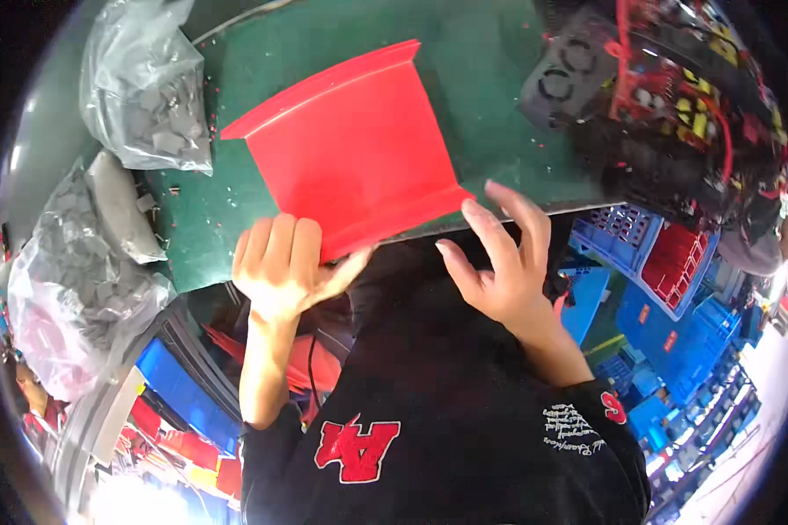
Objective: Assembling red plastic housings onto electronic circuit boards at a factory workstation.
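Observation:
A bright red panel (355, 149) with raised flanges along its far and near edges lies tilted on a green work table (490, 87). At its near left corner, my left hand (278, 269) is closed, with its fingers curled over the edge and the thumb stretched along the near flange. My right hand (510, 267) hovers by the near right corner, its fingers spread and holding nothing. The index fingertip is close to that corner; whether it touches cannot be told.
Clear plastic bags of small grey pieces (162, 109) (83, 289) crowd the left side, beside a grey wrapped bundle (121, 206). Far right are a dark plate with two round cutouts (565, 83) and a tangle of red, black and yellow parts (687, 105). A blue crate (626, 229) stands lower right.

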`<state>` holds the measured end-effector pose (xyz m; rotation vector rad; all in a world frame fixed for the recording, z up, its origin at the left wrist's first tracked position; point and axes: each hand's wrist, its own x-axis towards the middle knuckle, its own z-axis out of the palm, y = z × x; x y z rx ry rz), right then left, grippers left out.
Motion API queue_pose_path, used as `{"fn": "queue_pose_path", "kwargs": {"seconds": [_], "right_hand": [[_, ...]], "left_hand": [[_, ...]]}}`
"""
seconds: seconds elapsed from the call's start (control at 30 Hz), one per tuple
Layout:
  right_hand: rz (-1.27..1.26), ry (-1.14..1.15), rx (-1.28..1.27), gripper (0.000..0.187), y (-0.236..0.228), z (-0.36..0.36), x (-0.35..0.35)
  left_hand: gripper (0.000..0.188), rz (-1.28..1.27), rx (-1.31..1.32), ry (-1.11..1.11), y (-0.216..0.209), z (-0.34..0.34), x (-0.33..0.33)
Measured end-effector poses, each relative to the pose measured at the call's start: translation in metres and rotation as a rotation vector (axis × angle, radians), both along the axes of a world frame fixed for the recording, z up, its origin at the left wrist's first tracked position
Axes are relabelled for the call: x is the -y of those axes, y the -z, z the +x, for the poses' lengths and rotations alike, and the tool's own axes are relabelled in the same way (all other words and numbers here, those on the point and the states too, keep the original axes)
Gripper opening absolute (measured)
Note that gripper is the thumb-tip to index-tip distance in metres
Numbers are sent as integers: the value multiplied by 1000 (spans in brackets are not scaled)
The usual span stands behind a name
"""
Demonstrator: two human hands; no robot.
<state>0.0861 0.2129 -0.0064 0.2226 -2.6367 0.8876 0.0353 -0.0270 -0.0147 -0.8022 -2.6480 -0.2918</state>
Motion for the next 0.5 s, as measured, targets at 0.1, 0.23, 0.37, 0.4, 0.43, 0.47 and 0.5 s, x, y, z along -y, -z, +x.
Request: {"fn": "queue_pose_path", "kwargs": {"seconds": [0.1,0.23,0.37,0.4,0.43,0.47,0.5], "right_hand": [[58,-244,7,44,8,-23,0],[-71,-260,8,41,18,-29,-5],[-49,-112,4,40,0,-24,-13],[-18,-83,-21,37,1,-16,-17],[-64,-87,-2,36,2,-14,-14],[6,-159,119,34,-5,-13,-16],[-70,-102,-40,33,6,-5,-15]], "left_hand": [[42,122,114,-46,-7,5,0],[39,246,477,-34,-26,-1,-10],[30,265,647,107,-39,-12,-22],[29,251,643,136,-39,-15,-27],[29,221,609,116,-40,-13,-23],[28,209,569,111,-36,-10,-17],[26,192,559,118,-36,-10,-14]]}}
